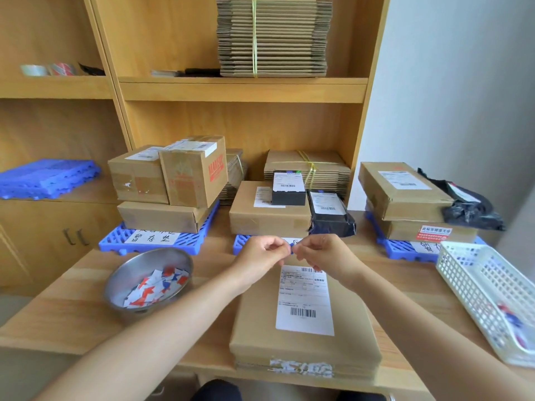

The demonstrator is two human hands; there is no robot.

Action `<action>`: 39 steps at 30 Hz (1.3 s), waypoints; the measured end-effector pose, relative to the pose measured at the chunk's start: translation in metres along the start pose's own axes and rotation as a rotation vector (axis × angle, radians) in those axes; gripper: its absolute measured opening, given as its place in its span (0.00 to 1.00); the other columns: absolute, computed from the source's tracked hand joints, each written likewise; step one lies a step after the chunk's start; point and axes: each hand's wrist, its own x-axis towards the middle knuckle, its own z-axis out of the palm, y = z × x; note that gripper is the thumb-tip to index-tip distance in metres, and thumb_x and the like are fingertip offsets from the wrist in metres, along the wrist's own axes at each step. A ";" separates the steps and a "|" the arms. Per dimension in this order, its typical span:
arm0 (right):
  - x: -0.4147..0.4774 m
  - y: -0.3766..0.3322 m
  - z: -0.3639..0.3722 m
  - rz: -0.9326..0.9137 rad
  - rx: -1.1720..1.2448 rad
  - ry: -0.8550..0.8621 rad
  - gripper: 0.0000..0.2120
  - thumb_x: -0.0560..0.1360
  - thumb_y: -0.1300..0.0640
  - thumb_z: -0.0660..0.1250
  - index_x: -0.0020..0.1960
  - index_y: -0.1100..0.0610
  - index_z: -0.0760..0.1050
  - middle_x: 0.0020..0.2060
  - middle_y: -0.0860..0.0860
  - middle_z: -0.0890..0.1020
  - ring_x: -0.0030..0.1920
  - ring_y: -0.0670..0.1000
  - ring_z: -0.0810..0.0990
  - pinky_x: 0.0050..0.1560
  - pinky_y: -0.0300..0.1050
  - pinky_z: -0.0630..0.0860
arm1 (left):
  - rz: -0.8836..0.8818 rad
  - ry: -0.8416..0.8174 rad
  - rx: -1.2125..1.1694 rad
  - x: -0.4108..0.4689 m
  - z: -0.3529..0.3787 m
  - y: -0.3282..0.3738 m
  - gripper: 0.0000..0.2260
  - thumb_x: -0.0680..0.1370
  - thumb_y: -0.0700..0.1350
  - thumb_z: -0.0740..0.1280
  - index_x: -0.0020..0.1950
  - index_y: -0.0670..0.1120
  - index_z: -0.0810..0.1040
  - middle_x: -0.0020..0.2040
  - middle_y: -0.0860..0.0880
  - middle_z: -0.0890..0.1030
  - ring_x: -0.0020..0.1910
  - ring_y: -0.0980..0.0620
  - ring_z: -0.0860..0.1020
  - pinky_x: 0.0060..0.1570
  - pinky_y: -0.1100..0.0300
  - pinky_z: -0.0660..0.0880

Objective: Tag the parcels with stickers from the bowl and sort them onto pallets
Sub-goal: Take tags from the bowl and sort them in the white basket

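A flat brown parcel with a white shipping label lies on the table in front of me. Above its far edge, my left hand and my right hand meet, and both pinch a small sticker with blue on it between the fingertips. The metal bowl with several red, blue and white stickers stands to the left. Behind are three blue pallets: the left pallet and the right pallet carry stacked boxes, the middle pallet holds a box and black parcels.
A white plastic basket with paper scraps stands at the right table edge. Wooden shelves behind hold bundled flat cartons, tape rolls and spare blue pallets. A black bag lies by the right stack.
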 end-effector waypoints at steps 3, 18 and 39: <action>0.003 0.000 0.001 0.025 0.105 -0.040 0.12 0.78 0.53 0.71 0.44 0.63 0.82 0.31 0.48 0.79 0.32 0.48 0.69 0.35 0.44 0.68 | -0.008 -0.046 -0.062 0.000 -0.002 0.001 0.05 0.80 0.42 0.69 0.48 0.44 0.84 0.41 0.47 0.84 0.37 0.55 0.78 0.39 0.62 0.72; 0.009 0.001 0.003 0.057 0.128 -0.094 0.16 0.78 0.54 0.71 0.44 0.68 0.77 0.28 0.50 0.74 0.30 0.48 0.68 0.33 0.41 0.67 | -0.112 -0.153 -0.219 0.002 -0.015 -0.005 0.04 0.80 0.41 0.69 0.52 0.45 0.83 0.45 0.48 0.86 0.41 0.55 0.79 0.44 0.61 0.72; 0.003 -0.017 0.017 -0.049 -0.150 0.001 0.10 0.80 0.55 0.67 0.45 0.60 0.81 0.29 0.46 0.74 0.21 0.43 0.63 0.21 0.35 0.61 | -0.067 -0.067 -0.022 0.005 -0.018 -0.009 0.03 0.78 0.44 0.71 0.46 0.47 0.84 0.41 0.49 0.84 0.38 0.55 0.77 0.39 0.62 0.71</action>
